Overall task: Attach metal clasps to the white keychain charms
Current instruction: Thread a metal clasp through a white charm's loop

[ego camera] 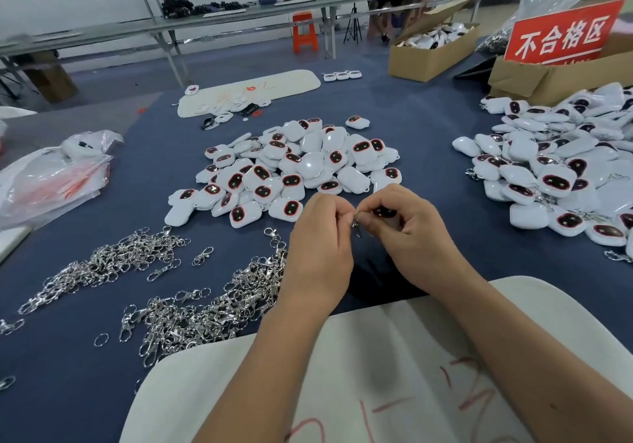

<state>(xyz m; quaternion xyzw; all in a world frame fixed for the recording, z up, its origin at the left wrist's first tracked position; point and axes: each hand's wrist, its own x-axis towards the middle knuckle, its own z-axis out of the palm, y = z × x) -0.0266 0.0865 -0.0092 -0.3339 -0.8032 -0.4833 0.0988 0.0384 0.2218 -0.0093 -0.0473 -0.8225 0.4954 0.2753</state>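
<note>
White charm (pixel 383 211) in right hand (pixel 407 233) grip, clasp (pixel 356 225) alongside.

Single head-worn wide-angle view, facing forward and down. Close on both hands at lower centre; blue cloth-covered worktable (pixel 445 127) fills mid-frame, grey metal benches (pixel 239 14) across top.

both forearms reach in from the bottom edge, bare, angled toward each other, meeting mid-frame. left hand (pixel 320 237) seen from the back, fingers curled, tips pinching a small metal clasp (pixel 356 225). right hand (pixel 404 228) just beside it, fingers curled round a white charm (pixel 383 210), thumb pressed near the clasp. fingertips of the 2 hands touch. wrists raised, apart.
</note>
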